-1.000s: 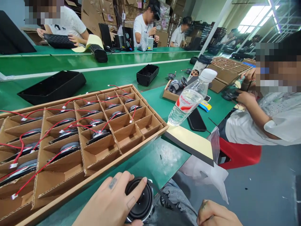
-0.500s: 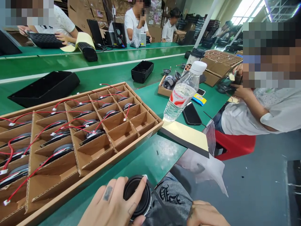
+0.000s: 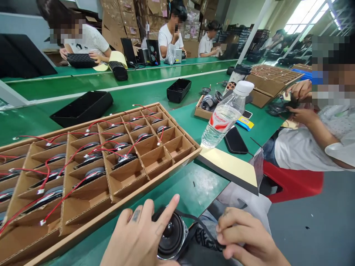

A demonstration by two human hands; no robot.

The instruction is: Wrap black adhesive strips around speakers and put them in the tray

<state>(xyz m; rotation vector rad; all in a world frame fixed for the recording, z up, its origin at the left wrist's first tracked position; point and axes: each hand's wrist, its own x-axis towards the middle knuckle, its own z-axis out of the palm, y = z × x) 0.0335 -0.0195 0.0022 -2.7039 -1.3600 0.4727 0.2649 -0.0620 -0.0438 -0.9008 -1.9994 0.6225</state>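
Observation:
My left hand (image 3: 138,236) grips a round black speaker driver (image 3: 170,236) at the near edge of the green table (image 3: 180,184), its fingers wrapped over the top of the rim. A thin black strip (image 3: 199,227) runs from the speaker to my right hand (image 3: 246,240), which pinches its end between closed fingers. Just beyond lies a cardboard divider tray (image 3: 155,162) with several speakers and red wires in its cells; the cells nearest me are bare.
A water bottle (image 3: 224,114), a black phone (image 3: 235,139) and a yellow-topped foam sheet (image 3: 230,168) lie to the right. A seated person (image 3: 318,136) works at far right. Black plastic housings (image 3: 83,107) and a small speaker box (image 3: 206,105) lie beyond; other people work across the conveyor.
My right hand has risen into view and closed on the black strip. My left index finger has lifted over the speaker. The view has shifted slightly.

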